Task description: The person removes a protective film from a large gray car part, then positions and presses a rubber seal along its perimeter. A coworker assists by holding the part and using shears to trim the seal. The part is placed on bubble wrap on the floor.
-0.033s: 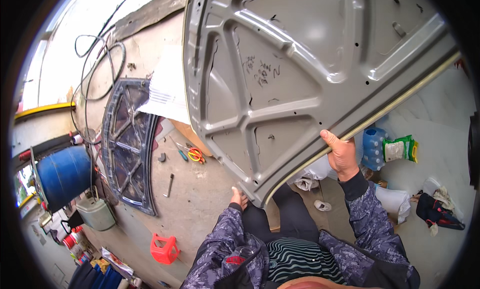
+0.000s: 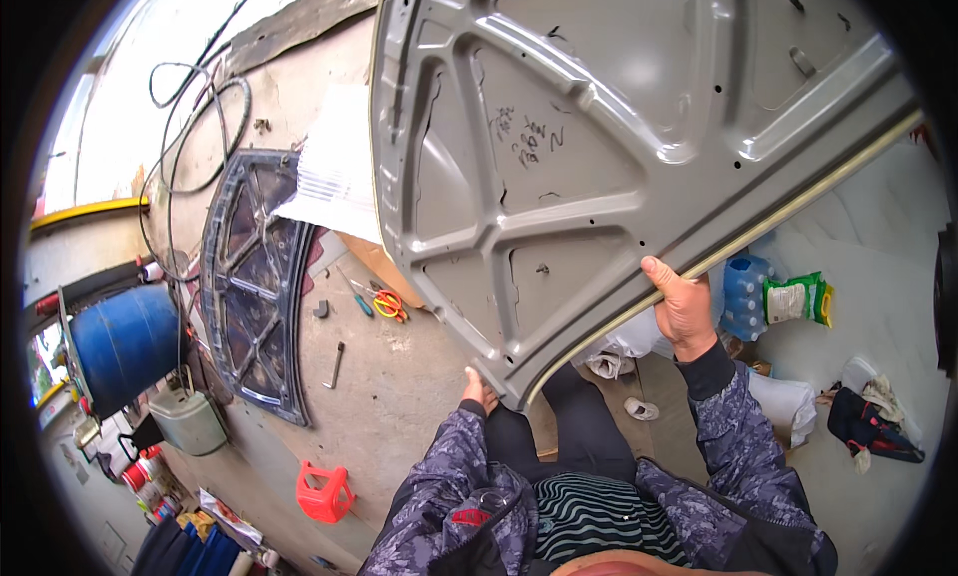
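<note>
A large grey car hood (image 2: 689, 192) fills the upper middle and right, its ribbed underside facing me. Dark handwritten marks show on one of its panels. My right hand (image 2: 687, 312) grips the near edge, thumb on top and fingers hidden beneath. At the lower left corner, my left hand (image 2: 479, 388) is closed on the rim, its fingers partly hidden. Beyond the hood's left edge, a white sheet (image 2: 339, 177) and some brown cardboard (image 2: 374, 262) stick out. An older dark car hood (image 2: 251, 295) lies on the floor to the left.
Scissors (image 2: 389, 305), a teal-handled tool (image 2: 361, 304) and a wrench (image 2: 336, 365) lie on the floor. A red stool (image 2: 325, 491), a blue barrel (image 2: 130, 347) and a looped black hose (image 2: 244, 127) are at left. Bottles (image 2: 745, 297) and a green-white bag (image 2: 793, 299) stand right.
The grey car hood has shifted very slightly to the right in view, while the things on the floor at left sit a little further left. Both hands keep their hold.
</note>
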Motion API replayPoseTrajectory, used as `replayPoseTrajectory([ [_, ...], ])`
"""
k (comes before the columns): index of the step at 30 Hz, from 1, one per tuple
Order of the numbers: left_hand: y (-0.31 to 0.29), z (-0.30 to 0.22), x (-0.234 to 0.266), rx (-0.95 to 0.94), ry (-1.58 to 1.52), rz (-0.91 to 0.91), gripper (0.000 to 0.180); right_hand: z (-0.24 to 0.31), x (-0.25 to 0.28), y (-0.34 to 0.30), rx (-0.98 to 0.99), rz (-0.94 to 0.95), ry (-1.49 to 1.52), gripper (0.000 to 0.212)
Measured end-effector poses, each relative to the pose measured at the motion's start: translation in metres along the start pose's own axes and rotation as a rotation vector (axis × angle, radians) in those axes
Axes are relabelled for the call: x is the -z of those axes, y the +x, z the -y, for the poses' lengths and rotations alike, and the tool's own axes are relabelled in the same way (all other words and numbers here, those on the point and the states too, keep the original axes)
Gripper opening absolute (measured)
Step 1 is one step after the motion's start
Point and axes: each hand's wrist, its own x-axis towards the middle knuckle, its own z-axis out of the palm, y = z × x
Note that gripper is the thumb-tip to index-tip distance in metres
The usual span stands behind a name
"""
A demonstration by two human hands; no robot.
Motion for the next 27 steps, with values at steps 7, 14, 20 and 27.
replayPoseTrajectory([
  [7, -0.019, -0.049, -0.01, 0.063, -0.176, -0.033, 0.095, -0.016, -0.022, 0.01, -0.006, -0.011, -0.069, 0.038],
  [14, -0.038, -0.1, 0.086, -0.072, -0.145, -0.046, 0.093, -0.041, -0.086, -0.004, -0.067, -0.038, -0.056, 0.024],
  [20, -0.093, -0.151, 0.157, -0.361, -0.195, 0.03, 0.086, -0.064, -0.131, -0.022, -0.222, -0.014, -0.012, 0.023],
  [27, -0.185, -0.182, 0.22, -0.369, -0.135, -0.265, 0.08, -0.072, -0.138, -0.05, -0.259, 0.057, -0.004, 0.031],
])
